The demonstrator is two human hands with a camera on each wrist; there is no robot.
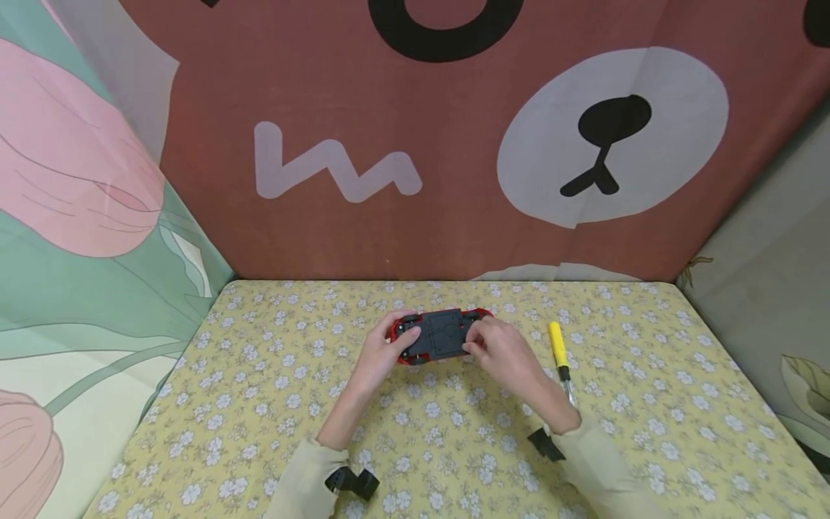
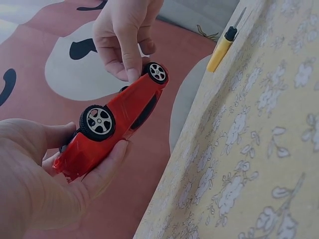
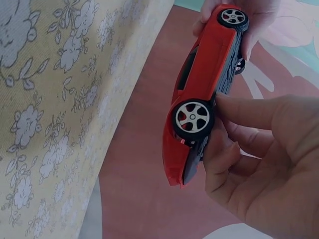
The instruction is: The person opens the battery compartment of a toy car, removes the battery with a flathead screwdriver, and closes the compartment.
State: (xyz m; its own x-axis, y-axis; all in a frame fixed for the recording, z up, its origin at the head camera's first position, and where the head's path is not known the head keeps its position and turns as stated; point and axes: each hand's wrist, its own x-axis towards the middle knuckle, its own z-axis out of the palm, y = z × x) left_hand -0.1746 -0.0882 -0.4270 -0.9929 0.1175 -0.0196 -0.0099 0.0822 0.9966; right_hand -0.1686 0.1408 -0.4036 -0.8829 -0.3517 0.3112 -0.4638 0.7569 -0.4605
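Note:
A red toy car [image 1: 444, 334] with a dark grey underside is held up over the table, its underside turned toward the head camera. My left hand [image 1: 381, 352] grips one end, thumb on the underside and fingers round the body, as the left wrist view also shows. At the other end, my right hand [image 1: 507, 355] has its thumb and curled fingers at the underside beside a wheel [image 3: 193, 119]. Whatever small part lies between those fingertips is hidden. A screwdriver [image 1: 558, 347] with a yellow handle lies on the table to the right of the car.
The table [image 1: 259, 404] wears a yellow flowered cloth. Behind it hangs a reddish-brown printed backdrop [image 1: 454, 238], with more printed cloth at the left [image 1: 91, 303] and right [image 1: 778, 252]. Black straps [image 1: 352, 481] sit at both wrists.

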